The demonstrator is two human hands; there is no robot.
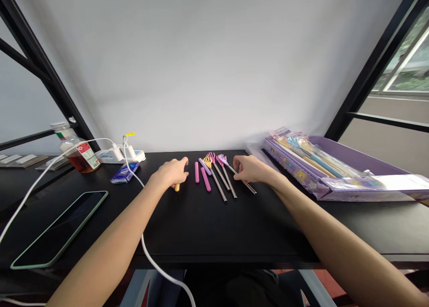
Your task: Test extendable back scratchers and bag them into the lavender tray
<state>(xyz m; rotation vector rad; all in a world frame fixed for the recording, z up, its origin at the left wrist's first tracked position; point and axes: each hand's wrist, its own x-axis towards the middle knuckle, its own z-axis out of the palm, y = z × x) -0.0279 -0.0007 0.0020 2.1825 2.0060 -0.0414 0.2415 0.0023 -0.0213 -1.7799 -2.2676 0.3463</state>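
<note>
- Left hand point(171, 172): palm down, fingers bent over one yellow handle point(177, 187); can't tell if gripped.
- Right hand point(250, 168): low, fingers curled at one lavender-headed rod point(231, 168); grip unclear.
- Three more handles point(205, 179): two pink, one lavender, on black desk point(214, 231) between hands.
- Four claw heads point(208, 162) visible beside them.

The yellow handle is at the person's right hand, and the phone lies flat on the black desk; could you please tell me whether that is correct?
Not quite: the head view shows the yellow handle at the person's left hand, not the right hand; the phone does lie flat on the black desk.
</note>
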